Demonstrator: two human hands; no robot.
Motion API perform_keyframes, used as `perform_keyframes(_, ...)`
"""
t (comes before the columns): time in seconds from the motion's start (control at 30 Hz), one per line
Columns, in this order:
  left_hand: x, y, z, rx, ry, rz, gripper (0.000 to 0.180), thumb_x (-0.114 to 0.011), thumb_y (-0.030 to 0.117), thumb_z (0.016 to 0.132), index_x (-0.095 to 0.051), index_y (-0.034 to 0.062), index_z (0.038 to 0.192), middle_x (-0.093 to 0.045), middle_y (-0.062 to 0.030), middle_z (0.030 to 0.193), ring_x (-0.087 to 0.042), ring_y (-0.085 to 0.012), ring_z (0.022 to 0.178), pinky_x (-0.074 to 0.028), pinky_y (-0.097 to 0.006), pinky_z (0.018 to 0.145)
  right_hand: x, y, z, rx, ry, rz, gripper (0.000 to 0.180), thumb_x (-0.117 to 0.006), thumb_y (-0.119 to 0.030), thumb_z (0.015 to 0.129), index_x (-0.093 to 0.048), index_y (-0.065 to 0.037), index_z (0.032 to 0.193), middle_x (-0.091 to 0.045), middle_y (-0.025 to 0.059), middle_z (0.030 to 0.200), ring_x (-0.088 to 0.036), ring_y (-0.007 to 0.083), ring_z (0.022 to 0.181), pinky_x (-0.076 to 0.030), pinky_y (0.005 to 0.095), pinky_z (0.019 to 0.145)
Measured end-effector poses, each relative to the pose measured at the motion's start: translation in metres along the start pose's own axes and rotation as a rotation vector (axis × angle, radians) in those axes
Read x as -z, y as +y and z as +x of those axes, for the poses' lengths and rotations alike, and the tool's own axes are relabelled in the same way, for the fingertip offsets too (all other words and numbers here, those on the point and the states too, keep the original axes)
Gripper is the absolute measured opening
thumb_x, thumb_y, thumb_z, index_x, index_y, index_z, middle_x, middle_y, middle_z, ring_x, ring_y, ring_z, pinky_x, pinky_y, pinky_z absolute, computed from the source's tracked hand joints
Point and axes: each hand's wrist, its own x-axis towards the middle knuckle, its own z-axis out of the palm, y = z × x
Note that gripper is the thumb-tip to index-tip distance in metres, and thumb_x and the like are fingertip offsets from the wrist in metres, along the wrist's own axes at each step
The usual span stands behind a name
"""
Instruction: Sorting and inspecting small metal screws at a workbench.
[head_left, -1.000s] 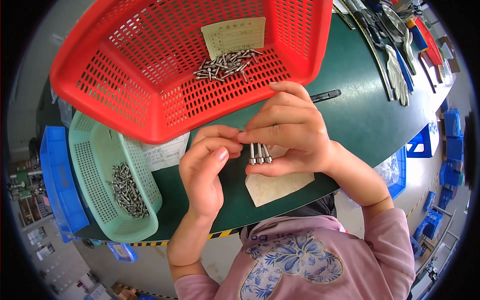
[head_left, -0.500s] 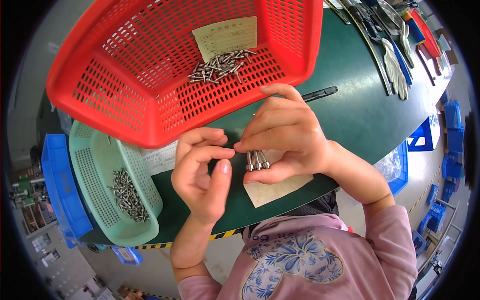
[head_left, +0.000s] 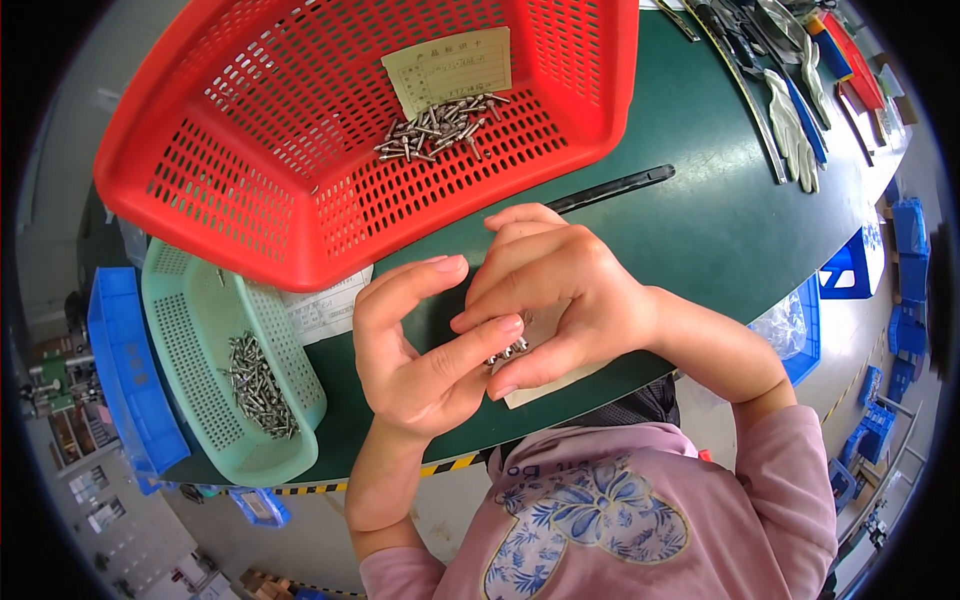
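My right hand (head_left: 575,295) is closed around a few small metal screws (head_left: 507,352), whose round heads show between its thumb and fingers; their shanks are mostly hidden. From the left, my left hand (head_left: 415,375) meets it, with the thumb reaching across to the screws and fingertips. Its index finger is stretched out and apart from the thumb, and no screw shows in it. Beyond the hands stands a red perforated basket (head_left: 375,240) with a small pile of similar screws (head_left: 440,130). Many more screws (head_left: 258,390) lie in a pale green basket (head_left: 305,390) at the left.
A yellowish card (head_left: 460,72) stands in the red basket. A black strip (head_left: 615,190) lies on the green table (head_left: 710,235). Gloves (head_left: 792,130) and tools are at the far right. A blue bin (head_left: 135,380) sits beside the green basket. Paper (head_left: 560,388) lies under my hands.
My left thumb has moved right, onto the screws in my right hand. The right hand has turned and lowered slightly, so less of the screws' shanks shows.
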Motion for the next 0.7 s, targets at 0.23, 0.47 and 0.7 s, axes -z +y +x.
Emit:
perform_keyframes(0.23,-0.0001,-0.0018,-0.0020,-0.002,-0.002,0.004,0.024,-0.075,0.017,0.068,-0.073,0.0127,0.092,-0.054,-0.0117,0.110,-0.056,-0.0251,0.095,-0.050,-0.034,0.075,0.0001,-0.0006,0.0011,-0.013,-0.018,0.009,0.031,-0.083,-0.026,0.057,-0.069,-0.007,0.077,-0.062,0.0000,0.070,-0.054,0.0167,0.063,-0.038,0.0318,0.071)
perform_keyframes(0.47,0.0002,-0.0019,-0.0021,-0.015,-0.003,0.006,0.027,-0.075,0.015,0.066,-0.073,0.0123,0.092,-0.055,-0.0122,0.110,-0.056,-0.0253,0.094,-0.050,-0.034,0.074,-0.0005,-0.0004,0.0006,-0.004,-0.011,0.012,0.030,-0.083,-0.025,0.058,-0.069,-0.007,0.078,-0.062,-0.0002,0.070,-0.053,0.0165,0.061,-0.038,0.0318,0.070)
perform_keyframes(0.7,0.0000,-0.0011,-0.0016,-0.008,-0.001,0.013,0.028,-0.075,0.014,0.065,-0.073,0.0129,0.092,-0.056,-0.0118,0.109,-0.056,-0.0253,0.094,-0.050,-0.033,0.074,0.0000,-0.0006,0.0001,-0.032,-0.026,0.046,0.029,-0.082,-0.025,0.061,-0.069,-0.006,0.078,-0.062,0.0004,0.070,-0.052,0.0163,0.061,-0.038,0.0313,0.069)
